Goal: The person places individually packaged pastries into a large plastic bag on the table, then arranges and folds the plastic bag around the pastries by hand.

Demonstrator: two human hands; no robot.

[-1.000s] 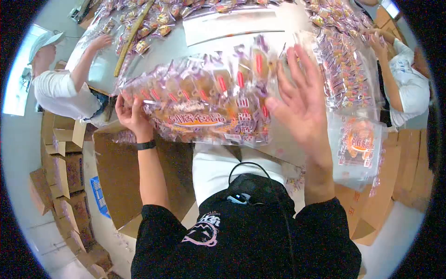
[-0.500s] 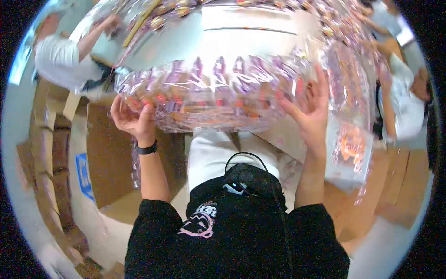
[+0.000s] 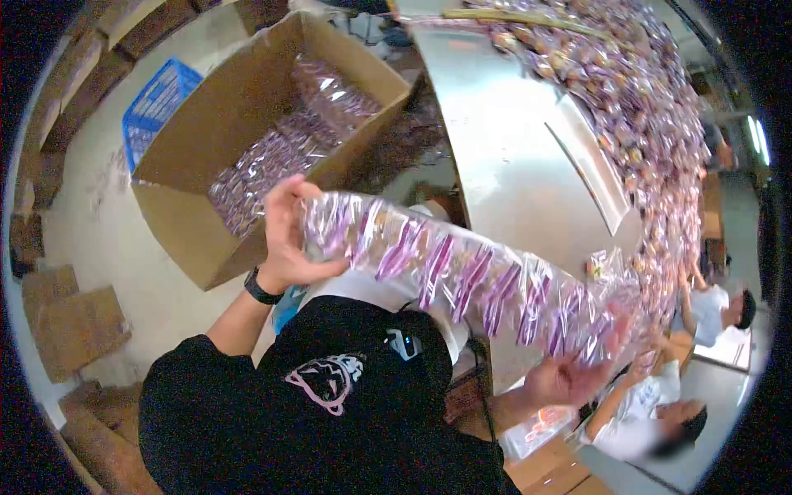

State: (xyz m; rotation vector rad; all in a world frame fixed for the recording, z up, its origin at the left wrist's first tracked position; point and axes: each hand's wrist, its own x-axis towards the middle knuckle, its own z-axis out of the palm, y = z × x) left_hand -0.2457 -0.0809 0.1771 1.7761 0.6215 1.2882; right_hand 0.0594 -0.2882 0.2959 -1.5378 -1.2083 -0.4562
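Note:
A long clear plastic pack of small purple-wrapped items is held slantwise in front of my body, lower at the right. My left hand is closed around its left end, thumb beneath and fingers over the top. My right hand, partly blurred, grips the other end at lower right. Just beyond my left hand stands an open cardboard box. Inside it lie similar packs, one of them resting against the far right wall.
On the right is a metal table with a big heap of wrapped pieces and a white strip-like tray. A blue crate sits behind the box. Co-workers are at the table's right side.
My view has turned left, bringing the box nearer the middle. The pack, level in both hands before, now slants and has come away from over the table toward the box.

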